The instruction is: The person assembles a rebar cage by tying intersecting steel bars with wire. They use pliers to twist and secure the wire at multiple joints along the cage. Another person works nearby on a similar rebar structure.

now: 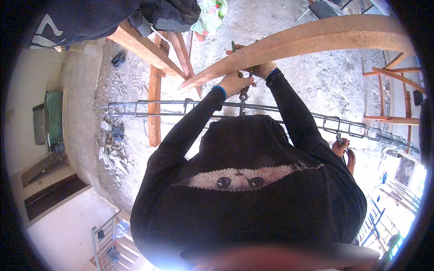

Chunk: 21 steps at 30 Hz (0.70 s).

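A pair of pincers with a green handle end points down at the long steel rebar cage in front of me. My left hand is closed around its lower part, close above the cage. Farther up, my right hand grips the handles. The curved-looking wooden beam passes over part of this hand and hides it; some fingers show beyond its far edge. A steel stirrup sits right below the pincers' jaws. Whether the jaws hold tie wire is too small to tell.
Another person's hands work with a similar tool at the cage's right part. Wooden trestle legs support the cage at left, with dark clothing above. Rubble lies along the left wall; timber frames stand right.
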Each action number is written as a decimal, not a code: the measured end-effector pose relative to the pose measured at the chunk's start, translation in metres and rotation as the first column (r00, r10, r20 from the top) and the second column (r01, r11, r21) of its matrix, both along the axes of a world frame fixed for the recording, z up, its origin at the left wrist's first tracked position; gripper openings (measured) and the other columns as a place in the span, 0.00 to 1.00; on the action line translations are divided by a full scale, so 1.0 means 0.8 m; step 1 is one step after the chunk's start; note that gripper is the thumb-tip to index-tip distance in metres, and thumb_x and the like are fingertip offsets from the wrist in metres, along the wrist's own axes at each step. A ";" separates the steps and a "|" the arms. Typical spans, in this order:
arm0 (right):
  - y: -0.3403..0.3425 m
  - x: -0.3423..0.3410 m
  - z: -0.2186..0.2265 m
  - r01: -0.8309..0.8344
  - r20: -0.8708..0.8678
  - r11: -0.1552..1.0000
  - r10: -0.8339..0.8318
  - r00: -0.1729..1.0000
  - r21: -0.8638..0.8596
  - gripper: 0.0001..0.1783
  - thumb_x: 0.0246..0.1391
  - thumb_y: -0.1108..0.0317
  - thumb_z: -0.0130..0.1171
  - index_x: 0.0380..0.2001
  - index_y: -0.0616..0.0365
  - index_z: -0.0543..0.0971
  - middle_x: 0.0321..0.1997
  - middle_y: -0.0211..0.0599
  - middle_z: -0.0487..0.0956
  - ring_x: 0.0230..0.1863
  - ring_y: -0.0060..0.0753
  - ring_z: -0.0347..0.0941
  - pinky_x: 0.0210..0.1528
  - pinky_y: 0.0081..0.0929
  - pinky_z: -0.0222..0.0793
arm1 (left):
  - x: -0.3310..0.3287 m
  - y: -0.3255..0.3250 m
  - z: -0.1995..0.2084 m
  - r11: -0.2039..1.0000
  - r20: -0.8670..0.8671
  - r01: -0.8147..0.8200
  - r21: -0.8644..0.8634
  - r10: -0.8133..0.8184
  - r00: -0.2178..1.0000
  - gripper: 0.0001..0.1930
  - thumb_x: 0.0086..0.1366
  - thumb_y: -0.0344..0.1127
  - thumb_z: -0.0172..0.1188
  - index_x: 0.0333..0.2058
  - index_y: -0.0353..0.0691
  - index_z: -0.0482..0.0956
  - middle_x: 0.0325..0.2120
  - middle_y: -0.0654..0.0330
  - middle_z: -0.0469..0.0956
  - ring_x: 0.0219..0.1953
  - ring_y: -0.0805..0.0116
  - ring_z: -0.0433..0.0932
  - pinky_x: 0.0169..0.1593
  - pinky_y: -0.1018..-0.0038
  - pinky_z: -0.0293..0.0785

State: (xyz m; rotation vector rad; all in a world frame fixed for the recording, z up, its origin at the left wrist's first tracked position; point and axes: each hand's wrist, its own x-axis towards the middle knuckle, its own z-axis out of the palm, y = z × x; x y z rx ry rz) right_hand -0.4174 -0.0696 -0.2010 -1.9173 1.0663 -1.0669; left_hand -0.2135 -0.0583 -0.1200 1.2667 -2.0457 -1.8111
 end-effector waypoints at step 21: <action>0.011 0.013 0.009 0.382 -0.732 0.924 -0.256 0.631 0.006 0.30 0.66 0.53 0.60 0.69 0.47 0.74 0.73 0.40 0.73 0.74 0.46 0.67 0.75 0.44 0.60 | -0.021 0.013 -0.008 0.996 -0.213 -0.060 0.073 0.074 0.974 0.22 0.57 0.40 0.75 0.43 0.30 0.80 0.30 0.55 0.82 0.31 0.66 0.82 0.35 0.68 0.78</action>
